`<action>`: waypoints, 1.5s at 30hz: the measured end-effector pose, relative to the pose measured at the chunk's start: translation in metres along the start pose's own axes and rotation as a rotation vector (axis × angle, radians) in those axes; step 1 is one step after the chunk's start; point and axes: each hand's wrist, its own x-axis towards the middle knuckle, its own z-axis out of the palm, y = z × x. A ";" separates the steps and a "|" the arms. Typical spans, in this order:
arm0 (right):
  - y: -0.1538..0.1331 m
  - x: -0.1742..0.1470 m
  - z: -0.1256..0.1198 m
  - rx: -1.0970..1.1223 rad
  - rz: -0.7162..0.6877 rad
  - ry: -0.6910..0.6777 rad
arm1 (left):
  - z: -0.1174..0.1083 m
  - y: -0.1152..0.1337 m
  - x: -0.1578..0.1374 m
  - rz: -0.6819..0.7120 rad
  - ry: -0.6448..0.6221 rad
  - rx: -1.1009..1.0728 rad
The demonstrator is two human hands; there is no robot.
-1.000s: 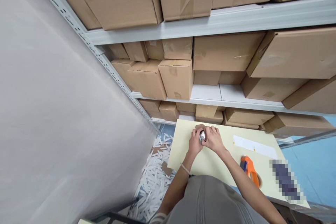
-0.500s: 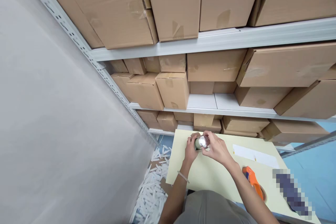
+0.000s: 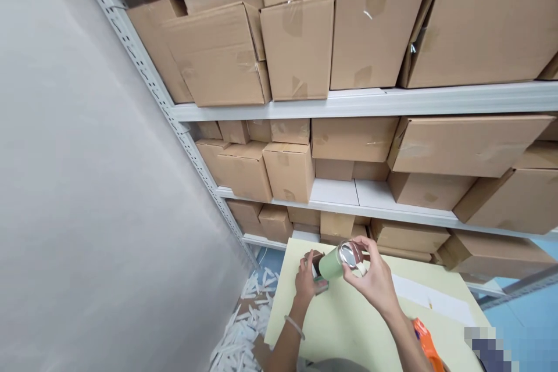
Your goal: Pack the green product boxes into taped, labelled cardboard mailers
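Note:
My right hand (image 3: 374, 274) grips a pale green tumbler (image 3: 330, 266) around its shiny, silvery top end, where a light loop-like part shows by the fingers. The tumbler is tilted, and its far end points left into the mouth of a small box (image 3: 321, 286). My left hand (image 3: 305, 280) wraps round that box, its fingers over the left side and hiding most of it. Both hands are over the far left part of the pale yellow table (image 3: 335, 325). How far the tumbler reaches inside the box is hidden.
A white paper strip (image 3: 436, 296) lies to the right on the table, with an orange tape dispenser (image 3: 427, 344) nearer me and a blurred-out dark object beyond. Shelves (image 3: 361, 103) of cardboard boxes (image 3: 290, 171) rise behind. White paper scraps (image 3: 238, 331) cover the floor at left, beside the wall.
My right hand has moved right, drawing the tumbler partly out of the box, so more green body shows. My left hand stays on the box. The view has tilted up.

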 end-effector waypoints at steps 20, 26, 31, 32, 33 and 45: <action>0.001 0.009 -0.010 0.033 0.068 0.093 | -0.007 -0.007 0.014 -0.053 -0.086 0.257; 0.005 0.011 -0.014 0.117 0.093 0.083 | -0.016 0.001 0.007 0.062 -0.121 0.079; 0.017 0.008 -0.010 0.139 0.114 0.042 | -0.048 0.040 -0.029 0.478 -0.279 -0.243; 0.019 0.008 -0.010 0.135 0.118 0.026 | -0.056 0.051 -0.038 0.531 -0.301 -0.311; 0.020 0.008 -0.009 0.133 0.121 0.009 | -0.064 0.061 -0.047 0.554 -0.339 -0.388; 0.018 0.028 0.001 0.501 0.129 -0.130 | -0.053 0.111 -0.076 0.491 -0.101 -0.455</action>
